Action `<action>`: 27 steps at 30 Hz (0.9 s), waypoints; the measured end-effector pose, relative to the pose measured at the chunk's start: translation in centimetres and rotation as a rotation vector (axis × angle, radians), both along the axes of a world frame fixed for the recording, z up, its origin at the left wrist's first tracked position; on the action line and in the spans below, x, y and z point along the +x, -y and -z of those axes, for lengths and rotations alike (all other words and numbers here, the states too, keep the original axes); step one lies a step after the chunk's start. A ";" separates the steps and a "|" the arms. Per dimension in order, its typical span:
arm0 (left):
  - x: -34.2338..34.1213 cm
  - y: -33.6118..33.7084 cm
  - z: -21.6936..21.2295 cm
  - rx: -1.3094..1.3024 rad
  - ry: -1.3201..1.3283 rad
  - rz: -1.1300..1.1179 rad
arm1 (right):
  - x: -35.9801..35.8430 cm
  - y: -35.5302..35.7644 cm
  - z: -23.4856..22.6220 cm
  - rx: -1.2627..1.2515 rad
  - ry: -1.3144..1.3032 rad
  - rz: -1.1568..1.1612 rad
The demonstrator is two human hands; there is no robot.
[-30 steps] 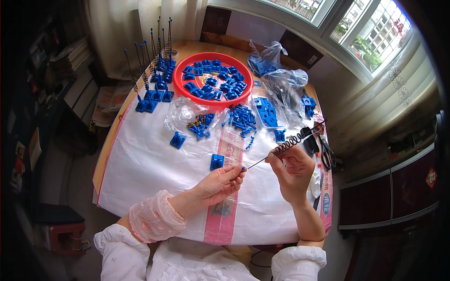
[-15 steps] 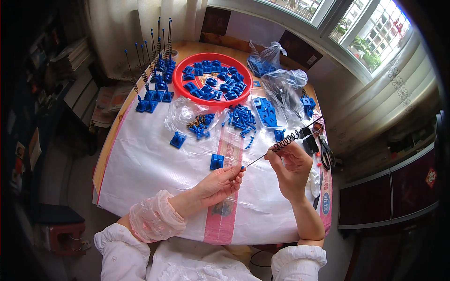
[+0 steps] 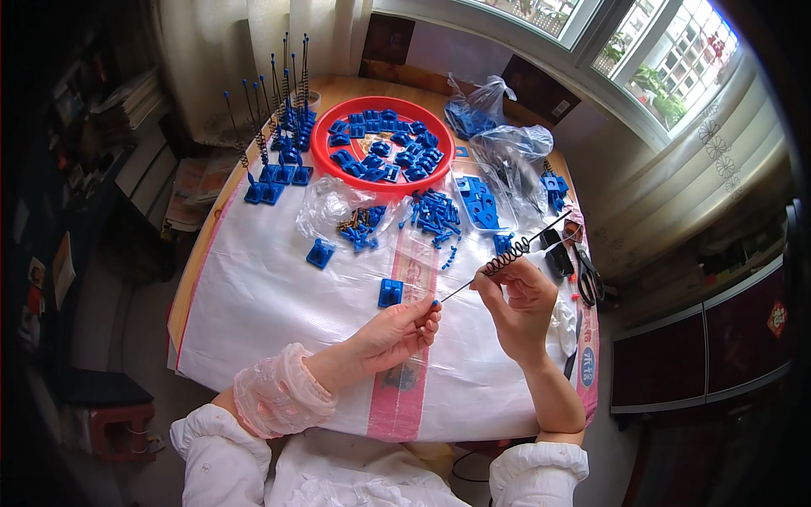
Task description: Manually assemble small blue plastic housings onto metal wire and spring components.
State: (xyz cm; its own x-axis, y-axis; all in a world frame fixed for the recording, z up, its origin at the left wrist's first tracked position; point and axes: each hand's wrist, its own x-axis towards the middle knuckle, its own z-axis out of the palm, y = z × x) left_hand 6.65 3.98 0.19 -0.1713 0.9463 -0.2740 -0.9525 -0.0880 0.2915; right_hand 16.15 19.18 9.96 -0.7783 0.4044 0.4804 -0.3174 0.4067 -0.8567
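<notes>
The left hand (image 3: 397,331) is held above the surface (image 3: 270,296), its fingers pinched together on the blue-tipped lower end of a thin dark rod (image 3: 507,251). The right hand (image 3: 519,304) is raised just beside it, its fingers closed on a coiled black spring (image 3: 507,256) that is threaded on the rod about halfway along; the rod runs on, slanting up and to the right past the fingers. The step in hand is judged to be the fitting of the spring onto the rod, with the spring not yet seated at either end. For the next move a steady pinch on the rod's tip is called for, while the coil is slid along the shaft without the rod being bent.

A single blue square base (image 3: 389,292) lies on the white woven sheet just beyond the left hand, and a second one (image 3: 320,253) lies farther to the left. Beyond these, clear bags (image 3: 338,211) and a loose heap of small blue pieces (image 3: 435,215) are spread. A red round tray (image 3: 325,156) filled with blue parts stands near the far edge. Finished rods with springs are stood upright in blue bases (image 3: 274,173) at the far left corner. Scissors (image 3: 585,275) lie at the right edge, near the right hand.
</notes>
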 end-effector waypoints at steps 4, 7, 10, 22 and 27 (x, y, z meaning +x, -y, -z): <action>0.0 0.0 0.0 0.032 -0.047 0.016 | 0.1 0.1 0.0 -0.001 0.001 -0.002; 0.0 0.0 0.2 0.056 -0.071 0.024 | 0.0 0.2 0.0 -0.013 -0.002 -0.001; 0.0 0.0 0.2 0.063 -0.077 0.019 | 0.1 0.3 -0.2 0.011 0.001 -0.007; 0.1 0.1 -0.1 0.054 -0.085 0.006 | 0.2 0.6 -0.2 0.012 0.008 -0.003; 0.0 0.0 0.1 0.070 -0.091 0.009 | 0.2 0.5 -0.2 0.014 0.008 -0.005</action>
State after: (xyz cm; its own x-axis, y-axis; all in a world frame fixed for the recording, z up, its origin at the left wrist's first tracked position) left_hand 6.70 3.96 0.12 -0.1837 0.9642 -0.1913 -0.9232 -0.1024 0.3704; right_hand 16.36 18.66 10.13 -0.7840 0.3940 0.4797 -0.3124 0.4173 -0.8534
